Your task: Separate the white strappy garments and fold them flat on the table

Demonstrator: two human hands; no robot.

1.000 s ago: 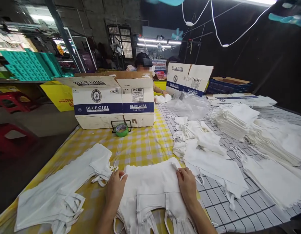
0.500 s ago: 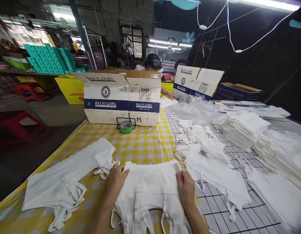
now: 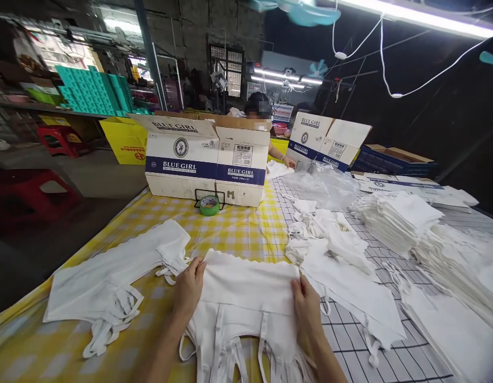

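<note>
Head view, from the left: a red stool [image 3: 63, 139] stands on the floor near a stack of teal boxes [image 3: 90, 88], with a yellow bag [image 3: 124, 141] beside them. On the table [image 3: 230, 229], whose cloth is yellow check on this side, a white pile of tops [image 3: 110, 276] lies at a slant, straps bunched at its near end and its right edge. Just beside it, the left hand [image 3: 189, 284] pinches the far left corner of a white strapped garment [image 3: 246, 284] between thumb and fingers. Beyond, a Blue Girl carton [image 3: 202, 165] stands on the table, a roll of green tape [image 3: 209, 211] and a black wire frame in front of it. The garment lies between the two hands, scalloped edge away from the person, straps toward the person; how many layers it has I cannot tell. Farther back, a co-worker's hand [image 3: 288, 162] is at some white cloth. The right hand [image 3: 308, 303] grips the garment's right edge, thumb on the front, fingers partly hidden. To its right, on black-and-white grid cloth, are clear plastic [image 3: 322, 183], a loose heap of white pieces [image 3: 329, 229] and a neater white stack [image 3: 398, 215].
</note>
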